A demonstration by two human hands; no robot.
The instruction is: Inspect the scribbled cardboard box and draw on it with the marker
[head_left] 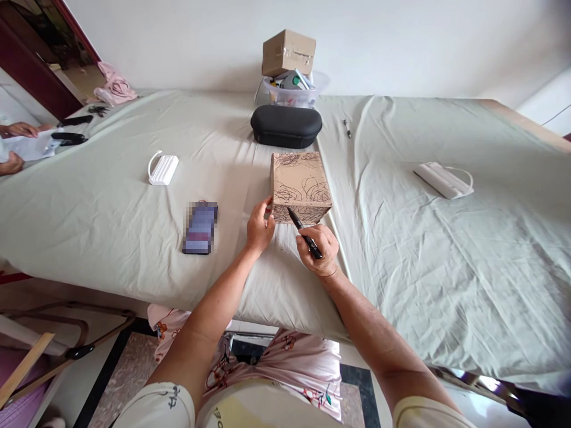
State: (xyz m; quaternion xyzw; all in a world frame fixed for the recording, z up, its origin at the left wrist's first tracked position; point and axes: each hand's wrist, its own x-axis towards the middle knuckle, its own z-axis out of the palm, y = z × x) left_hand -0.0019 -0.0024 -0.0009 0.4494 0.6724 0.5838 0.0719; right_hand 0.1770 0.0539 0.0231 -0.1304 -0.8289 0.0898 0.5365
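Note:
A brown cardboard box (298, 173) stands on the cloth-covered table in front of me, with dark scribbled loops on its top and front. My left hand (260, 227) touches the box's near left corner, its fingers along the left side and the thumb at the front. Between the fingers of my right hand (322, 246) is a black marker (307, 236), slanting up to the left. The marker's tip meets, or comes very near, the upper front face of the box.
Behind the box lies a black hard case (286, 126), then a clear plastic tub (292, 95) with another carton (289, 52) above it. A phone (200, 229) and white power bank (164, 169) lie left; another power bank (444, 180) and pen (347, 128) right. Another person's hands (20, 131) hold paper far left.

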